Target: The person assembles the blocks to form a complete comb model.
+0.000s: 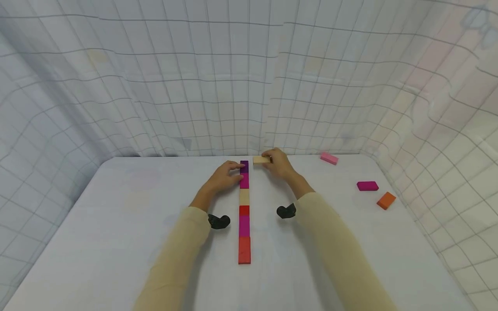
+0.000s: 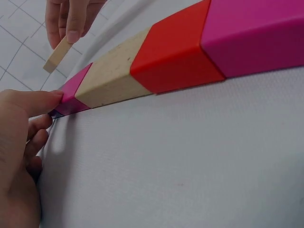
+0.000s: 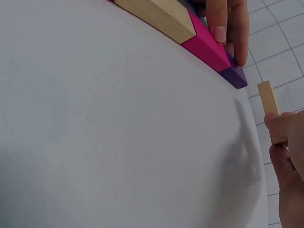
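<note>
A row of coloured wooden blocks runs away from me: a red-orange block [image 1: 244, 250] nearest, then a magenta block [image 1: 244, 225], a red block [image 1: 244, 210], a plain wood block [image 1: 244, 197], a pink-magenta block [image 1: 244, 181] and a purple block [image 1: 244, 167] at the far end. My left hand [image 1: 222, 177] is on the row's left side, its fingertips touching the pink-magenta and purple blocks. To the right of the far end, my right hand [image 1: 281, 165] pinches another plain wood block [image 3: 268, 97] by one end, held off the table and apart from the row.
On the table's right side lie a light pink block [image 1: 329, 158], a loose magenta block [image 1: 367, 185] and an orange block [image 1: 386, 201]. White cloth covers the table [image 1: 136, 242]. A grid-patterned white curtain [image 1: 202, 95] hangs behind its far edge and along both sides.
</note>
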`<move>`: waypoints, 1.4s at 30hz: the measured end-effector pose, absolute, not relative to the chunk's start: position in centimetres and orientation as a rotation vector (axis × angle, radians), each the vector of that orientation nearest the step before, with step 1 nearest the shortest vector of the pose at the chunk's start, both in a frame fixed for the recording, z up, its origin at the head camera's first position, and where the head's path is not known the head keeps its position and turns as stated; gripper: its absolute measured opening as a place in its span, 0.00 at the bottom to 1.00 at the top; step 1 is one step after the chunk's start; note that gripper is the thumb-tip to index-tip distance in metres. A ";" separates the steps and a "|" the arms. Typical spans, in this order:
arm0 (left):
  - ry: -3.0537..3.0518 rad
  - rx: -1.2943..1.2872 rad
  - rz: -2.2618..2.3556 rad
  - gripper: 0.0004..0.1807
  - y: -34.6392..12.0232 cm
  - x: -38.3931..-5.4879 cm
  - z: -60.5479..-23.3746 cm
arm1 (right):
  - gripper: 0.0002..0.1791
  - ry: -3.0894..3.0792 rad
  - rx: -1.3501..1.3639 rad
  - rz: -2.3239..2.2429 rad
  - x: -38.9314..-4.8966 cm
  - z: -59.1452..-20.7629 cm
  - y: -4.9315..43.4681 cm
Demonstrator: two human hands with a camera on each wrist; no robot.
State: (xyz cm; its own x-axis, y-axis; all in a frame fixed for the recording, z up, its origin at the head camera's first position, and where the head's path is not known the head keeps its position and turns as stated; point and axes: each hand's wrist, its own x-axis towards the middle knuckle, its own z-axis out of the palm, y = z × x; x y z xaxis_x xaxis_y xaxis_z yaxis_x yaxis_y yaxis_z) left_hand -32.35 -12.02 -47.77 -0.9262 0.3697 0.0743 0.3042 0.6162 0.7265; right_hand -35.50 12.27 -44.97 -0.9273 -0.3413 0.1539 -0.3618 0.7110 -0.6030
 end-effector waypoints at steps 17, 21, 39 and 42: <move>2.741 0.537 1.185 0.25 -11.8 -31.6 -47.1 | 0.17 -2.916 0.458 1.018 -35.0 -46.7 10.7; 2.750 0.529 1.163 0.25 -11.8 -31.7 -47.3 | 0.17 -2.918 0.464 1.013 -34.8 -46.6 10.5; 2.749 0.526 1.165 0.25 -12.2 -32.2 -47.5 | 0.18 -2.932 0.493 0.950 -35.3 -46.7 10.1; 2.748 0.534 1.171 0.26 -12.2 -32.2 -47.6 | 0.20 -2.943 0.496 0.950 -35.4 -46.7 10.4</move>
